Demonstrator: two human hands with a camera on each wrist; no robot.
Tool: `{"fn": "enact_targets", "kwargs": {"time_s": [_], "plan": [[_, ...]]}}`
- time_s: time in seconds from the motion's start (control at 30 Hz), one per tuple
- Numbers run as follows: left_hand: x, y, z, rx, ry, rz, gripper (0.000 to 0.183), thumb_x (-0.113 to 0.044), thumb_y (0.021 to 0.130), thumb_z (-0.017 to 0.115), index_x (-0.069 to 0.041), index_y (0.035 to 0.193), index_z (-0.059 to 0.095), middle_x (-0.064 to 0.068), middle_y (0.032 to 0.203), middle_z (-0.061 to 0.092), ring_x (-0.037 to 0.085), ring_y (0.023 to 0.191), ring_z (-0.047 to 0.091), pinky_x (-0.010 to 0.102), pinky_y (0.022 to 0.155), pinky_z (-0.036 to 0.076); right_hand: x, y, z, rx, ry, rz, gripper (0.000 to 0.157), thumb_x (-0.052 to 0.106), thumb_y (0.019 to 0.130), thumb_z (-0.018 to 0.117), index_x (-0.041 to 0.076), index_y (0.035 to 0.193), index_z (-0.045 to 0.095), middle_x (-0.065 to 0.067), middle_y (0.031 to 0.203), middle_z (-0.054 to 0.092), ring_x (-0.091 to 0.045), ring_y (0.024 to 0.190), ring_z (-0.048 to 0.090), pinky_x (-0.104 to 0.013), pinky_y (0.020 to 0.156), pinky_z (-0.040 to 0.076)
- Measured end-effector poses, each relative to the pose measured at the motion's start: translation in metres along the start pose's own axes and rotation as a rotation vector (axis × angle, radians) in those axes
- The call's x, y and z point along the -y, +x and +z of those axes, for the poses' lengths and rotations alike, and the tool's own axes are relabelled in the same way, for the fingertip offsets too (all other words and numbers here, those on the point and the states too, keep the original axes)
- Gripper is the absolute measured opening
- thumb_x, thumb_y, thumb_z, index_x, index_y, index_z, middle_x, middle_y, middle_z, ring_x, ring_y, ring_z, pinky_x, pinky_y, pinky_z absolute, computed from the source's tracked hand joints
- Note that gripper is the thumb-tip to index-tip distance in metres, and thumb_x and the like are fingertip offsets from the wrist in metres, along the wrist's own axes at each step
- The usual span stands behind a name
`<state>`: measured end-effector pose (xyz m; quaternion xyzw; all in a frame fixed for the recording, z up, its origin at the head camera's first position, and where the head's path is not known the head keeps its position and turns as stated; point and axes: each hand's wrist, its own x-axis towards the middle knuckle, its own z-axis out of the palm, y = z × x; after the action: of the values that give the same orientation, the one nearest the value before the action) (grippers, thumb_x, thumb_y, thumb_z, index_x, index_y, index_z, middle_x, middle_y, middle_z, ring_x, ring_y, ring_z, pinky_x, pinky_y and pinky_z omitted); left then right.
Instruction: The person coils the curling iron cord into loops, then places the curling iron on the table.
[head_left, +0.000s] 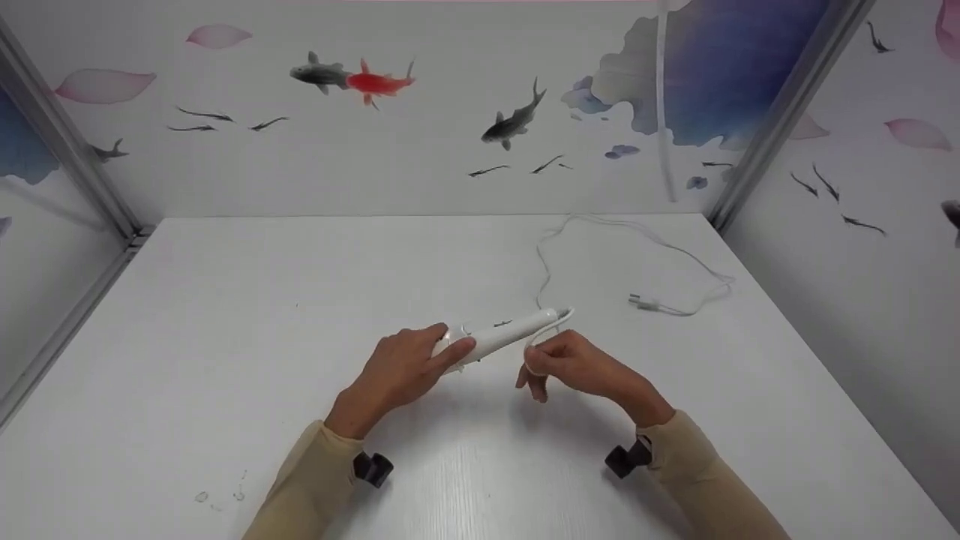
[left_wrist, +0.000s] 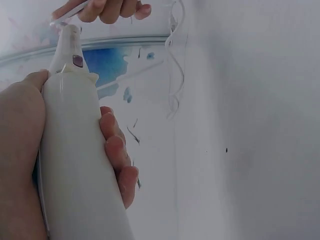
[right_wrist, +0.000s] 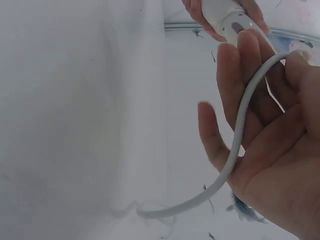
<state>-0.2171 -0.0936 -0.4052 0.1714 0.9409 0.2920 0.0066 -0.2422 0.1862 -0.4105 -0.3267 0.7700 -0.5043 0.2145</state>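
Observation:
My left hand [head_left: 405, 366] grips a white hand-held electric appliance [head_left: 504, 337] round its wide end. Its narrower handle, with small dark lettering, points right and slightly away from me. In the left wrist view the thick white body [left_wrist: 80, 145] lies between thumb and fingers, and a dark switch [left_wrist: 77, 61] shows near the narrow part. My right hand [head_left: 581, 366] pinches the white power cord [right_wrist: 240, 120] between thumb and forefinger, near the handle's end. The cord runs down across the palm; the other fingers are loosely extended.
The rest of the cord [head_left: 637, 225] loops over the far right of the white table [head_left: 300, 285] and ends in a plug [head_left: 643, 303]. Panels printed with fish and petals [head_left: 450, 172] enclose the back and sides, with metal posts [head_left: 787, 112] at the corners.

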Motion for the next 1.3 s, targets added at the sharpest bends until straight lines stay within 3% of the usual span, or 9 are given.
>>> {"fn": "enact_targets", "kwargs": {"time_s": [0.1, 0.23, 0.33, 0.5, 0.73, 0.97, 1.07, 1.3], "plan": [[-0.006, -0.001, 0.002, -0.004, 0.018, 0.056, 0.046, -0.059, 0.100, 0.048, -0.015, 0.093, 0.059, -0.002, 0.071, 0.057, 0.015, 0.062, 0.049, 0.029, 0.059, 0.037, -0.011, 0.001, -0.003, 0.047, 0.051, 0.018, 0.040, 0.023, 0.106, 0.050, -0.013, 0.097, 0.065, -0.014, 0.072, 0.066, -0.008, 0.055, 0.053, -0.026, 0.056, 0.047], [-0.011, -0.002, 0.003, 0.011, 0.062, 0.122, 0.048, -0.060, 0.099, 0.048, -0.014, 0.093, 0.059, -0.002, 0.067, 0.054, 0.014, 0.058, 0.045, 0.028, 0.056, 0.035, -0.018, 0.001, -0.008, 0.044, 0.000, 0.094, 0.026, 0.012, 0.103, 0.053, -0.007, 0.115, 0.064, 0.002, 0.068, 0.055, -0.007, 0.051, 0.041, -0.023, 0.050, 0.035], [-0.012, -0.003, 0.002, 0.031, 0.076, 0.149, 0.048, -0.060, 0.099, 0.048, -0.014, 0.094, 0.060, -0.004, 0.065, 0.053, 0.013, 0.056, 0.042, 0.027, 0.056, 0.033, -0.019, 0.001, -0.010, 0.024, -0.021, 0.124, 0.021, 0.009, 0.098, 0.059, -0.007, 0.110, 0.067, 0.004, 0.066, 0.053, -0.006, 0.050, 0.038, -0.022, 0.049, 0.032], [-0.011, -0.004, 0.000, 0.077, 0.086, 0.183, 0.047, -0.060, 0.098, 0.050, -0.015, 0.090, 0.060, -0.007, 0.061, 0.048, 0.011, 0.054, 0.039, 0.026, 0.054, 0.031, -0.022, 0.002, -0.016, 0.003, 0.004, 0.079, 0.016, 0.004, 0.089, 0.068, -0.010, 0.095, 0.069, 0.009, 0.068, 0.056, -0.005, 0.055, 0.040, -0.020, 0.052, 0.034], [-0.009, -0.004, 0.001, 0.143, 0.051, 0.204, 0.048, -0.062, 0.096, 0.052, -0.016, 0.091, 0.065, -0.008, 0.064, 0.051, 0.009, 0.057, 0.044, 0.025, 0.055, 0.035, -0.026, 0.000, -0.026, -0.171, 0.006, 0.230, 0.012, 0.018, 0.086, 0.077, 0.008, 0.082, 0.073, 0.005, 0.072, 0.068, -0.009, 0.064, 0.054, -0.023, 0.057, 0.044], [-0.009, -0.004, 0.005, 0.159, 0.157, 0.220, 0.054, -0.067, 0.092, 0.054, -0.015, 0.085, 0.062, -0.008, 0.061, 0.047, 0.010, 0.054, 0.042, 0.025, 0.052, 0.033, -0.014, -0.002, -0.025, -0.318, -0.098, 0.167, 0.027, 0.030, 0.083, 0.082, 0.008, 0.079, 0.068, 0.006, 0.070, 0.060, -0.009, 0.066, 0.049, -0.026, 0.064, 0.043], [-0.009, -0.002, 0.008, 0.154, 0.187, 0.198, 0.055, -0.067, 0.092, 0.053, -0.013, 0.086, 0.062, -0.007, 0.061, 0.047, 0.011, 0.054, 0.041, 0.026, 0.053, 0.033, -0.006, -0.004, -0.022, -0.367, -0.126, 0.128, 0.025, 0.029, 0.086, 0.080, 0.009, 0.078, 0.067, 0.007, 0.069, 0.056, -0.007, 0.063, 0.041, -0.023, 0.060, 0.037], [-0.005, -0.002, 0.007, 0.093, 0.203, 0.043, 0.056, -0.067, 0.093, 0.053, -0.012, 0.095, 0.065, -0.003, 0.063, 0.048, 0.014, 0.057, 0.042, 0.028, 0.056, 0.034, 0.015, -0.007, -0.016, -0.385, -0.226, 0.083, 0.023, 0.028, 0.098, 0.065, 0.009, 0.088, 0.072, 0.001, 0.071, 0.055, -0.008, 0.066, 0.040, -0.024, 0.062, 0.036]]}}
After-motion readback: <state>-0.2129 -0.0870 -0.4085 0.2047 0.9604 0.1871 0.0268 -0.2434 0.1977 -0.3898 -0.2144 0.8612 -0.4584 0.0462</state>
